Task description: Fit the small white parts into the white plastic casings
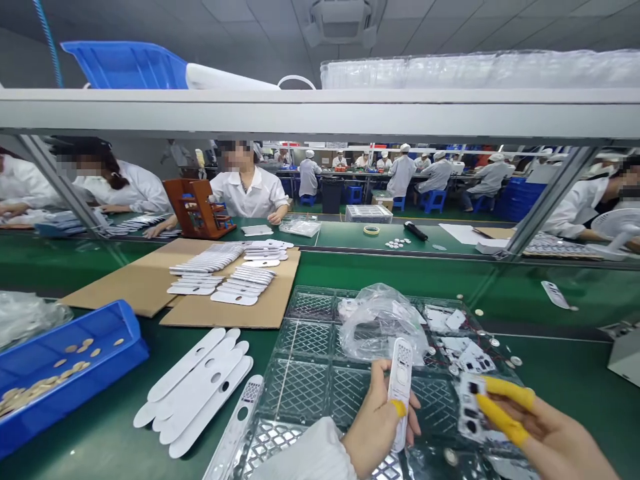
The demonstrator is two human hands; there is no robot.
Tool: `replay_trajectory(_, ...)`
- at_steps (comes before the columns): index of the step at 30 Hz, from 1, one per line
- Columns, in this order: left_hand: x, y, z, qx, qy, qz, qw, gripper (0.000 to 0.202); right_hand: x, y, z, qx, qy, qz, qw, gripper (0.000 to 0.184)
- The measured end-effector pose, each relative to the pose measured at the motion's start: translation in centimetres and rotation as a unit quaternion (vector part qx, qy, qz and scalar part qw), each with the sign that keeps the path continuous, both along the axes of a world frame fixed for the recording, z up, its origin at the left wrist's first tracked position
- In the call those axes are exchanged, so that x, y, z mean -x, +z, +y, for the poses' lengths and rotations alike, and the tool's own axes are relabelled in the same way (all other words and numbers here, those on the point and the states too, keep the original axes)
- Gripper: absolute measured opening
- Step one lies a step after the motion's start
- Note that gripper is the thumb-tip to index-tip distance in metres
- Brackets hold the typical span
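The left hand (375,417) is curled around a white panel (401,393), holding it upright with the fingers behind it. Its thumb, capped in a yellow cot (398,408), presses on the panel's lower face. A white sleeve (300,453) runs from that hand off the bottom of the view. The right hand (555,443) pinches the edge of a white sheet (473,407) with black patches between two fingers in yellow cots (507,395). That sheet is just right of the panel, and the two are not touching.

Both hands are over a clear ridged tray (310,340). Ahead of the left hand, a crumpled plastic bag (383,320) lies on the tray, and ahead of the right hand lie white scraps (463,357). Left of the left hand, a second panel (235,427) lies along the tray's edge, with white strips (195,387) fanned out beside it on the green desk (95,433). Farther left, a blue bin (65,373) holds gold discs (75,357). Ahead of the left hand, cardboard (235,313) carries rows of white panels (220,283). Right of the right hand, silver discs (516,361) lie on the desk. Far ahead, below a white shelf (320,113), a co-worker (247,197) sits beside a wooden rack (195,210).
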State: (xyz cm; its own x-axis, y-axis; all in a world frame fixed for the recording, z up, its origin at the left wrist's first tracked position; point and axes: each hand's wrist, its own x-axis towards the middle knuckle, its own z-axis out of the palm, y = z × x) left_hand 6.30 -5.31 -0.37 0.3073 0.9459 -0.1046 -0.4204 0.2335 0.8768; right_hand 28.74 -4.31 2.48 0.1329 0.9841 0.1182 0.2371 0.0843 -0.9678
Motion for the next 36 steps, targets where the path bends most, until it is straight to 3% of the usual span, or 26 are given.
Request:
replay_trajectory(3,-0.4,-0.2,0.3,-0.013,-0.013,-0.043,0.999,0.032,4.1,0.8,0.0,0.048,0.032,0.079,0.995,0.046)
replay_trajectory(8,-0.6,0.1,0.2,-0.011,-0.032,-0.074,0.997,0.033,7.4,0.7,-0.1,0.018,0.031,0.148,0.988,0.05)
replay_trajectory(14,-0.6,0.1,0.1,-0.013,-0.051,-0.075,0.996,0.031,6.9,-2.3,0.7,0.03,0.011,0.133,0.991,0.048)
replay_trajectory(18,-0.6,0.2,0.0,-0.023,-0.044,-0.057,0.997,0.029,6.6,-3.0,1.0,0.04,0.001,0.089,0.995,0.047)
replay_trajectory(23,-0.5,0.6,-0.1,-0.038,-0.039,-0.023,0.998,0.027,6.5,-3.1,1.1,0.023,0.014,0.058,0.998,0.044)
replay_trajectory(27,-0.5,0.9,-0.1,-0.029,-0.042,-0.024,0.998,0.027,6.8,-3.0,1.0,0.018,0.015,0.113,0.993,0.05)
replay_trajectory(32,-0.5,1.1,-0.1,-0.021,-0.071,-0.033,0.997,0.029,7.1,-2.0,0.4,0.134,0.068,0.215,0.965,0.033)
replay_trajectory(36,-0.5,0.8,-0.1,-0.026,-0.08,-0.033,0.996,0.03,6.9,-0.8,-0.1,0.167,0.093,0.257,0.947,0.03)
